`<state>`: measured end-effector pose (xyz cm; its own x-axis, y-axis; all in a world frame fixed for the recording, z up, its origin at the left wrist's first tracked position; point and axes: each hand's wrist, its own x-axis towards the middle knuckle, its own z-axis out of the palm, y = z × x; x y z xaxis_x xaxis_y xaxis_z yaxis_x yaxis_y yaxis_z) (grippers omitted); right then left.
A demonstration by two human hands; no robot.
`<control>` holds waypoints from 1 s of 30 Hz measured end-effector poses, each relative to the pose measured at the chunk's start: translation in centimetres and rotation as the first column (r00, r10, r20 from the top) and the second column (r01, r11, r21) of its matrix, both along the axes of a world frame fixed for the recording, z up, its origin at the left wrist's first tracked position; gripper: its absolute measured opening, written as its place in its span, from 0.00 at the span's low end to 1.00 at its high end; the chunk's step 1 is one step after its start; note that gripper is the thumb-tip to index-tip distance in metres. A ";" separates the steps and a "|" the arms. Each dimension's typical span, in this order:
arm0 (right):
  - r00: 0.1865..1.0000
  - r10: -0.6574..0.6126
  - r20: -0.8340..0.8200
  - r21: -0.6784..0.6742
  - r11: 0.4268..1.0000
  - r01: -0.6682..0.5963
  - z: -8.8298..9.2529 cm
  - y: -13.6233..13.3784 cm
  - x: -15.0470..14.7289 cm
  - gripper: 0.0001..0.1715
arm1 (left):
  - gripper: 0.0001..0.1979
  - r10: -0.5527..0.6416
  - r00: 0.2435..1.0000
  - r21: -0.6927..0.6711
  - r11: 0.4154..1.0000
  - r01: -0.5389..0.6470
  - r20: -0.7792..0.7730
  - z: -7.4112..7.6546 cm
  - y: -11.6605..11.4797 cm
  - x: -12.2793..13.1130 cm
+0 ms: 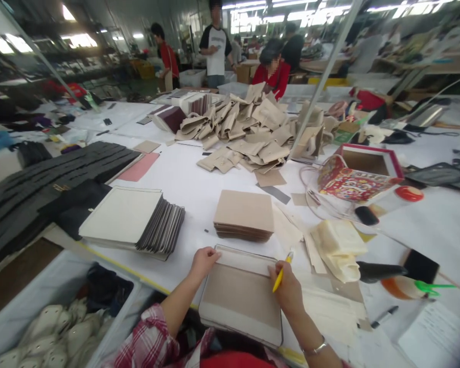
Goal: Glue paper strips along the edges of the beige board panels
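Observation:
Flat in front of me, at the table's near edge, lies a beige rectangular panel (237,296) with rounded corners and a dark edge. A paler strip (249,261) runs across its far end. My left hand (204,261) pinches the panel's far left corner between thumb and fingers. A slim yellow pen-like tool (279,278) is gripped in my right hand (288,289), whose fingertips touch the strip's right end. Just beyond the panel sits a neat stack of tan boards (244,212). Left of that stands a stack of off-white panels with dark edges (120,214).
A heap of beige fabric pieces (249,122) covers the far middle. To the right are a patterned red box (358,176), a cream block (339,243), a phone (421,266) and paper sheets (437,332). A bin (118,327) stands lower left. People work beyond the table.

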<state>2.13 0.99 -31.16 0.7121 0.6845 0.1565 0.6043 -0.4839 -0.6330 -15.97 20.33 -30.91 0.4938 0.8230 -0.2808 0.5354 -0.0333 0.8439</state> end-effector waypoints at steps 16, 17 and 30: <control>0.996 -0.059 0.064 0.016 0.998 0.058 -1.4 0.7 0.1 0.18 | 0.13 0.032 0.985 0.237 0.971 0.009 -0.169 -0.8 0.3 1.3; 0.996 -0.057 0.067 0.013 0.998 0.056 -1.5 0.7 0.2 0.17 | 0.13 0.030 0.985 0.240 0.971 0.012 -0.170 -0.8 0.2 1.4; 0.992 -0.057 0.117 -0.051 0.997 0.063 -1.2 0.7 -0.1 0.12 | 0.19 0.014 0.990 0.204 0.979 0.016 -0.142 -2.4 0.3 1.4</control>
